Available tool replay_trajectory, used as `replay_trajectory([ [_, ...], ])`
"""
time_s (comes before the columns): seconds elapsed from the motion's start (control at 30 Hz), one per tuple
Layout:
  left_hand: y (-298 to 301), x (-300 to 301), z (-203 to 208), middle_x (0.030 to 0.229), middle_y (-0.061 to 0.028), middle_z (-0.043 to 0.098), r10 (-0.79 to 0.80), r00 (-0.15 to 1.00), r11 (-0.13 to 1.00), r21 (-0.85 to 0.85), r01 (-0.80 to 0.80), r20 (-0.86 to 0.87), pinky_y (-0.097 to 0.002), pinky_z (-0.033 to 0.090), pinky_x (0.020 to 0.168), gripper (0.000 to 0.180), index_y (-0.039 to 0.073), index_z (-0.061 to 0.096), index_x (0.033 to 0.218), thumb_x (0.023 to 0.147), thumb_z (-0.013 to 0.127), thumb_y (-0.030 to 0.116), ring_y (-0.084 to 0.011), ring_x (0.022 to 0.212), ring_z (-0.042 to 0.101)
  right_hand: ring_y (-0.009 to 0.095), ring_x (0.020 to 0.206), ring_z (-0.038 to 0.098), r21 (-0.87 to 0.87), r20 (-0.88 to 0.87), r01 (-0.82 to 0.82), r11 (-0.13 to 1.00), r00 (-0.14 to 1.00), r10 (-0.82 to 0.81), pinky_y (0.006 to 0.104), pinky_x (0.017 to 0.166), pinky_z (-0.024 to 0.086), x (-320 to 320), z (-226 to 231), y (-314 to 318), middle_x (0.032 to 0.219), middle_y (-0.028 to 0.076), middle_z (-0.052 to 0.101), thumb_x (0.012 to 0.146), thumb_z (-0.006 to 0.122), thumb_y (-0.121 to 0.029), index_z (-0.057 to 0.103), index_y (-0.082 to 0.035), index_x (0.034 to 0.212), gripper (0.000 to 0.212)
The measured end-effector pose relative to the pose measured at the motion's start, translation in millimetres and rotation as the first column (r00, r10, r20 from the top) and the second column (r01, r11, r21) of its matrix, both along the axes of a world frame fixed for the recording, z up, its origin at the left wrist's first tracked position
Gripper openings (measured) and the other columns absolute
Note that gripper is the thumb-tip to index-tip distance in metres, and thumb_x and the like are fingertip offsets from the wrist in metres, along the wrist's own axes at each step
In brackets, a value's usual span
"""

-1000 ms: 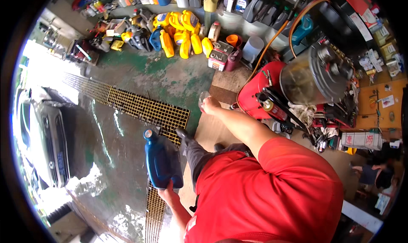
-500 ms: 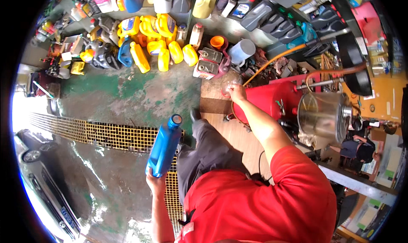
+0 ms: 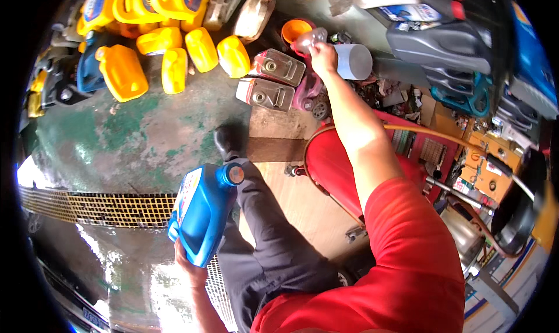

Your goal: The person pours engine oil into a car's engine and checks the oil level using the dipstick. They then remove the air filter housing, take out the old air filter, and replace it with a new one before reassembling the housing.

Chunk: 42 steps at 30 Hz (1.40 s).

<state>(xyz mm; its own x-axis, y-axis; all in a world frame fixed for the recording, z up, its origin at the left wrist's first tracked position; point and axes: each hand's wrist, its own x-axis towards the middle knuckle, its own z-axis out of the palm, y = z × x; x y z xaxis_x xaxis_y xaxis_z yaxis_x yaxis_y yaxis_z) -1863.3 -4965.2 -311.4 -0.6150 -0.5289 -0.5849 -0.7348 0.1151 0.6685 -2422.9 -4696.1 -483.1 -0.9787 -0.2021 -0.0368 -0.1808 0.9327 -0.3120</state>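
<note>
In the lower left of the frame, the left hand (image 3: 189, 265) is curled under the base of a blue plastic jug (image 3: 201, 213), fingers wrapped round its bottom end and carrying it clear of the floor beside the dark trouser leg (image 3: 265, 245). The jug's long axis runs from lower left to upper right, its capped neck (image 3: 234, 173) pointing up and to the right toward the black shoe (image 3: 226, 141). It looks like a rigid, smooth-walled container, probably slick, and heavy if full; how full it is cannot be told, and a grip on the moulded handle or under the base would seem safest. In the upper middle, the right hand (image 3: 322, 56) reaches out at arm's length and pinches a small clear plastic funnel-like piece (image 3: 307, 40), just above an orange funnel (image 3: 295, 30) and near a pale grey tub (image 3: 354, 61). Yellow jugs (image 3: 169, 53) crowd the upper left on the green floor (image 3: 134, 135).
</note>
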Motion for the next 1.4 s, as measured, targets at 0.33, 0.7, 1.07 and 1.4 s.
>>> replay_trajectory([
  [0.33, -10, -123, -81, 0.101, -0.0192, 0.062, -0.227, 0.964, 0.966, -0.162, 0.204, -0.139, -0.0404, 0.044, 0.091, 0.027, -0.002, 0.059, 0.092, 0.069, 0.069, 0.010, -0.0363, 0.104, 0.057, 0.032, 0.083, 0.065, 0.188, -0.132, -0.140, 0.972, 0.977, 0.167, 0.0405, 0.075, 0.051, -92, -89, -15, 0.090, 0.018, 0.067, 0.080, 0.069, -0.026, 0.066, -0.004, 0.098, 0.028],
  [0.7, -21, -53, 21, 0.091, -0.0171, 0.062, -0.224, 0.949, 0.946, -0.283, 0.158, -0.222, -0.0425, 0.045, 0.089, 0.024, -0.001, 0.056, 0.084, 0.068, 0.071, 0.009, -0.0376, 0.105, 0.057, 0.030, 0.078, 0.062, -0.306, 0.088, -0.851, 0.426, 0.421, 0.903, 0.0390, 0.068, 0.051, 219, 207, -99, 0.087, 0.011, 0.058, 0.080, 0.067, -0.041, 0.051, -0.005, 0.115, 0.052],
  [1.07, 10, 123, 188, 0.090, -0.0148, 0.066, -0.374, 0.837, 0.925, -0.221, 0.308, -0.399, -0.0366, 0.049, 0.076, 0.040, -0.001, 0.062, 0.103, 0.065, 0.072, 0.007, -0.0262, 0.081, 0.063, 0.038, 0.072, 0.063, -0.090, 0.272, -0.304, 0.948, 0.909, 0.317, 0.0457, 0.060, 0.050, 477, 406, -27, 0.075, 0.024, 0.061, 0.087, 0.059, -0.044, 0.050, 0.003, 0.095, 0.048],
  [1.4, 87, 234, 224, 0.073, -0.0164, 0.064, -0.675, 0.691, 0.731, -0.109, 0.673, -0.260, -0.0385, 0.047, 0.062, 0.041, -0.003, 0.061, 0.085, 0.056, 0.082, 0.017, -0.0221, 0.063, 0.058, 0.038, 0.093, 0.060, -0.247, 0.405, -0.126, 0.961, 0.887, 0.221, 0.0471, 0.077, 0.046, 714, 481, 149, 0.092, 0.025, 0.059, 0.087, 0.060, -0.033, 0.027, -0.014, 0.144, 0.069],
])
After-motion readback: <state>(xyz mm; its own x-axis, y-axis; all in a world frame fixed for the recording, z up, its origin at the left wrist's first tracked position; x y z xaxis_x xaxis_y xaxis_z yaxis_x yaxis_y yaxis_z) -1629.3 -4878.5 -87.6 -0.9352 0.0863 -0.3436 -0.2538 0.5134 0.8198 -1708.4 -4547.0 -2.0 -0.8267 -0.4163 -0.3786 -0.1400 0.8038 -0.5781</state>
